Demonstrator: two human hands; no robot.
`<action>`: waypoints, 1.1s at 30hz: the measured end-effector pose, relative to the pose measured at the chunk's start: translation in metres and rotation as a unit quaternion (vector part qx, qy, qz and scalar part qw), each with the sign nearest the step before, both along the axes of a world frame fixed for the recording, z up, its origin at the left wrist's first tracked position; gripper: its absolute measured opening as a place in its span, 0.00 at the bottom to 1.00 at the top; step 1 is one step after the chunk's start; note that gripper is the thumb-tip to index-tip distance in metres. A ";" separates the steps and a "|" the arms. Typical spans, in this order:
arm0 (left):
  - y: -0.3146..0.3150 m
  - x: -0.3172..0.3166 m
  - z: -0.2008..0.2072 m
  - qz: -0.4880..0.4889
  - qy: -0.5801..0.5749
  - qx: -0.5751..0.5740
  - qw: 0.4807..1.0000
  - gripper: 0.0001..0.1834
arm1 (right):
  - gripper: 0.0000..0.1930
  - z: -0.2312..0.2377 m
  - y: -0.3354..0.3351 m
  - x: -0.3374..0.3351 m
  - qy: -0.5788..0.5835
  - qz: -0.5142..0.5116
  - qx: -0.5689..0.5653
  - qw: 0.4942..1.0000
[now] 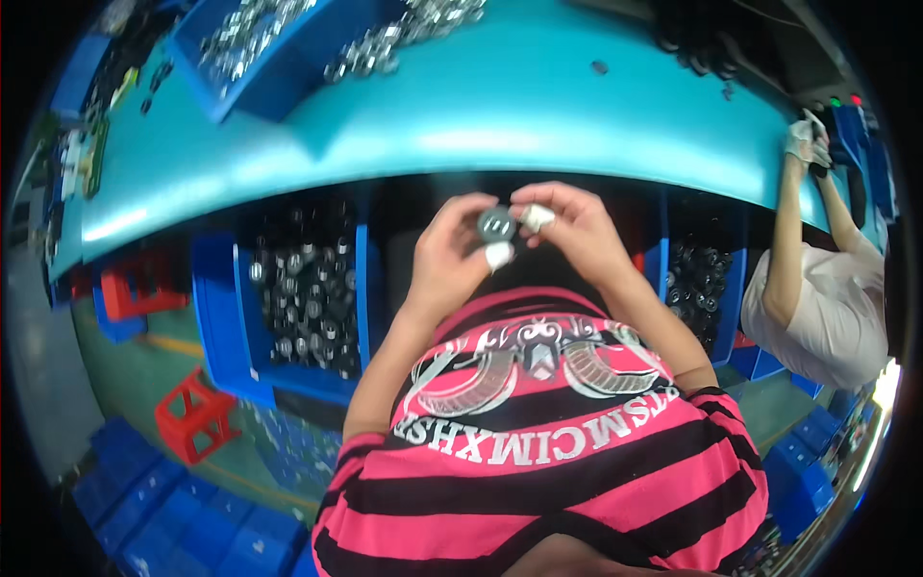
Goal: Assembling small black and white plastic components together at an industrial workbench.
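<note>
My left hand pinches a small round dark grey part with bright metal bits on its face, held in front of my body just off the bench edge. A white cover sits on its thumb. Close beside the part, my right hand is closed with its thumb and fingertips together, white covering on the tips. Whatever those fingers hold is too small and hidden to name. Below the bench, to the left, a blue bin contains many dark and silver round parts.
A teal bench spans the far side, bearing a blue bin of shiny metal parts and a loose pile. Another blue bin stands at right. A co-worker in white gloves works there. Red stools stand left.
</note>
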State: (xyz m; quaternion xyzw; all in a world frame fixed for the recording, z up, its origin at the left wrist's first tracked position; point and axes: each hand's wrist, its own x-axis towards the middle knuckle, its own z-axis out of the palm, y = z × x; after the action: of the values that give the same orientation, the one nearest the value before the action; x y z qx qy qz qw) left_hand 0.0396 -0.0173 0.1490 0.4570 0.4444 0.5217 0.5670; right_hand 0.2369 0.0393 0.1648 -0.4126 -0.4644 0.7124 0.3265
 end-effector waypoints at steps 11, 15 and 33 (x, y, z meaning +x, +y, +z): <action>0.204 -0.102 0.228 0.185 0.691 -0.126 0.687 0.25 | 0.11 0.307 0.474 0.134 -0.285 -0.142 0.424 0.848; 0.326 -0.070 0.280 0.318 0.568 -0.055 0.757 0.21 | 0.17 0.347 0.729 0.188 -0.552 -0.099 0.457 0.690; 0.841 0.053 0.236 0.155 0.366 0.153 0.905 0.10 | 0.19 0.237 1.296 0.249 -0.707 -0.281 0.340 0.553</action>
State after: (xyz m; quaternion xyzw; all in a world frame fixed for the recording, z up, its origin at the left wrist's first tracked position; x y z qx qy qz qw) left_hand 0.0924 0.8232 0.3848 0.6221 0.6008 0.4608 0.1993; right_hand 0.4858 1.3356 0.4022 -0.7510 -0.6139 -0.1478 0.1929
